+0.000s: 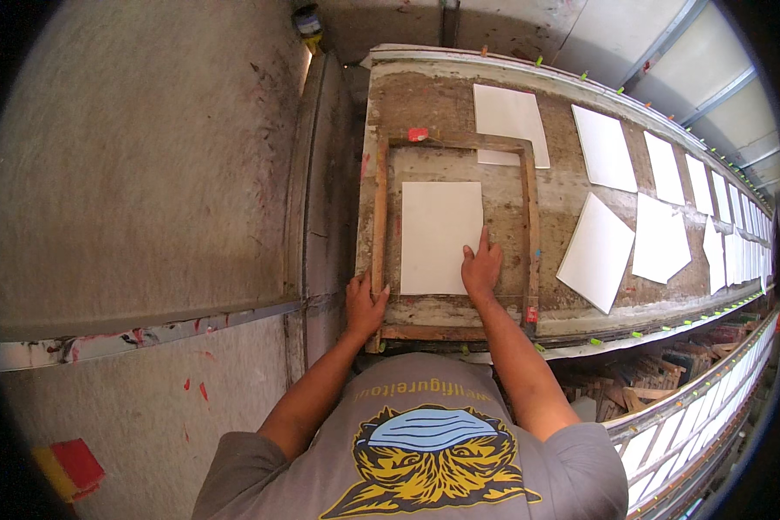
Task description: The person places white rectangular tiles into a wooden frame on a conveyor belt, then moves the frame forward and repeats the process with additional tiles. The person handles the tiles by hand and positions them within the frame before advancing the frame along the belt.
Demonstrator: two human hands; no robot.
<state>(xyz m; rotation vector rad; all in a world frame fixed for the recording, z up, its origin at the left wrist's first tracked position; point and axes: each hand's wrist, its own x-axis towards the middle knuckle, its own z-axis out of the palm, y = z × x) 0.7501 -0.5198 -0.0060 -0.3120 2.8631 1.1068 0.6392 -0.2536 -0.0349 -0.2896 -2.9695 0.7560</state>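
A wooden frame lies on a long, stained table, with a white sheet of paper inside its opening. My left hand is on the frame's left bar near the lower left corner, thumb on one side and fingers on the other. On the right edge of the sheet rests my right hand, index finger stretched out, thumb apart, holding nothing. A thin line runs across the frame just below the sheet. Red patches mark the top bar and the lower right side.
More white sheets lie in two rows along the table to the right; one is partly under the frame's top bar. Small green clips line the table edges. A stained wall stands left. Wooden frames are stored below right.
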